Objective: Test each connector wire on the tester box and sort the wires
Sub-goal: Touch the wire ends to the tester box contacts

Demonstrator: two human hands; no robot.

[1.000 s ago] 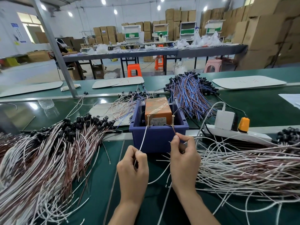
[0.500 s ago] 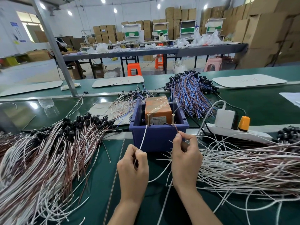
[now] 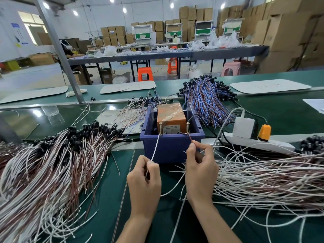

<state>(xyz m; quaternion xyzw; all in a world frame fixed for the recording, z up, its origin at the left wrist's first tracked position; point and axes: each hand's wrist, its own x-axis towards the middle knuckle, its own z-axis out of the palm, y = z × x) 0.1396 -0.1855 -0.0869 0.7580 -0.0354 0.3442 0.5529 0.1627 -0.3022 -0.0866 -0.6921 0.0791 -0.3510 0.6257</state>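
Right now, head view, the only one I have.

Left hand (image 3: 143, 181) pinches the white lead (image 3: 155, 149) between thumb and forefinger, with its tip up at the left screw post (image 3: 160, 128) on the front rim of the blue bin (image 3: 171, 151). Right hand (image 3: 201, 171) pinches the brown lead (image 3: 190, 138), with its tip at the right screw post (image 3: 187, 128). I cannot tell whether either bare end truly touches metal; it is too fine to see from here. The tester box (image 3: 171, 114), orange and taped, sits inside the bin behind the posts. The connector end of this wire is hidden from me.

Risks, as I judge them:
- A tip slips off its post. The white lead has the longer free span and looks springy. The result would be a false fail and a good wire sorted wrong.
- The right pile (image 3: 263, 176) lies against the right wrist. Pulling that hand away could drag strays along or snag the tail of the held wire.
- The left pile (image 3: 52, 163) has the same white and brown colours. A wire dropped on the green mat (image 3: 108, 207) between the piles loses its status.
- The power strip (image 3: 254, 141) sits just beside the bin with loose wires against it. A hard tug might disturb the plugs.
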